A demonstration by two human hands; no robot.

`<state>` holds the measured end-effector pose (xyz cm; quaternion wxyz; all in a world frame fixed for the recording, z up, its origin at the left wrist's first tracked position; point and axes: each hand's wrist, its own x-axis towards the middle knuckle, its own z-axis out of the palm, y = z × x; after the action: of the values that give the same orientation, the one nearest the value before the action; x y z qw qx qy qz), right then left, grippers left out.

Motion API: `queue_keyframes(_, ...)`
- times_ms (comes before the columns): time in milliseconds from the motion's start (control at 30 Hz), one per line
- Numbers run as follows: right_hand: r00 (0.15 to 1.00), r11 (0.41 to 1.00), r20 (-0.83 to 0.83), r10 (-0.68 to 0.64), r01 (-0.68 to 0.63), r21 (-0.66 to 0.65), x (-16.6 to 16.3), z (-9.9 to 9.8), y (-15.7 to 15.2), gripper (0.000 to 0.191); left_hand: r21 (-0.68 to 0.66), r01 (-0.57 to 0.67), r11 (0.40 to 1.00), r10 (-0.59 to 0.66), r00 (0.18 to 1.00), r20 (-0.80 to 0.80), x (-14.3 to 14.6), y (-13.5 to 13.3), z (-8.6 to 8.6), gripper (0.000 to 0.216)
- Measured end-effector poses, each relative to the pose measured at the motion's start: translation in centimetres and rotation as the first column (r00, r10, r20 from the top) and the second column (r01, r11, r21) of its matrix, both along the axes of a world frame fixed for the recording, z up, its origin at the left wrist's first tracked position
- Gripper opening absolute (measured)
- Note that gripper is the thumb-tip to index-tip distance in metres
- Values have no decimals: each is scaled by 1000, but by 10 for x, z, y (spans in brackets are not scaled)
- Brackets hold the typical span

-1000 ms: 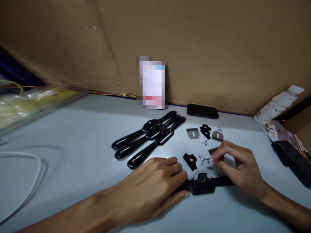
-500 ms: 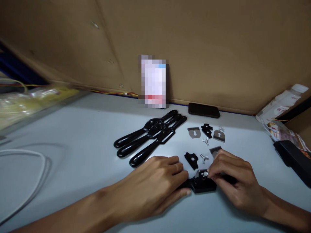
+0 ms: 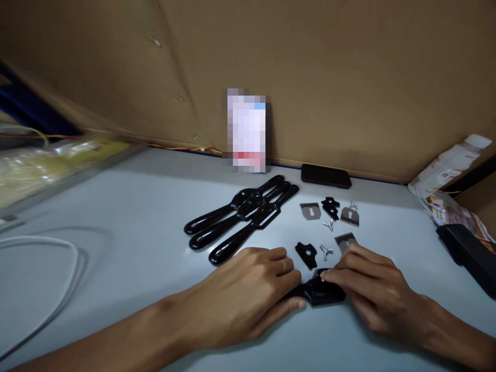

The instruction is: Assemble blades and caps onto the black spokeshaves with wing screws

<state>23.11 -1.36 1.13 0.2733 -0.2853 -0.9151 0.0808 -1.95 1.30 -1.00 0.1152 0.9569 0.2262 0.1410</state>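
Clearly palm-down, the left hand (image 3: 251,292).

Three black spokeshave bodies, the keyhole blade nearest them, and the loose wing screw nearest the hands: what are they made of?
Spokeshave bodies: probably metal under glossy black paint; highlights streak the handles, but the coating hides the base. Keyhole blade: likely smooth steel, being thin, flat and grey. Wing screw: silvery metal, perhaps plated, from its bright glints.

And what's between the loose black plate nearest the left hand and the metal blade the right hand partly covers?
In the head view, one silver wing screw lies on the table between the black plate and the metal blade, touching neither.
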Motion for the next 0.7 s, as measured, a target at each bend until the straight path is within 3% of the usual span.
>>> queue_keyframes(167, 998, 997, 55, 10, -14, 74, -2, 2, 1, 22, 2, -5, 1000, 5, 1000, 1, 1, 0, 3, 29)
queue_keyframes(367, 996, 996, -15, -89, 89, 10, -11, 0, -1, 19, 23, -13, 1000, 13, 1000, 14, 2, -1, 3, 29)
queue_keyframes(533, 970, 956, -149, -192, 150, -253, -15, -2, -3, 16, 11, -15, 1000, 14, 1000, 4, 2, 0, 1, 24)
queue_keyframes(633, 948, 822, -127, -293, 183, -539, -13, -1, 0, 15, 7, -12, 1000, 12, 1000, 11, 2, 0, 1, 24)
queue_keyframes(700, 948, 752, -99, -303, 174, -636, -11, 0, 3, 14, 12, -10, 1000, 10, 1000, 25, 2, -1, 1, 26)
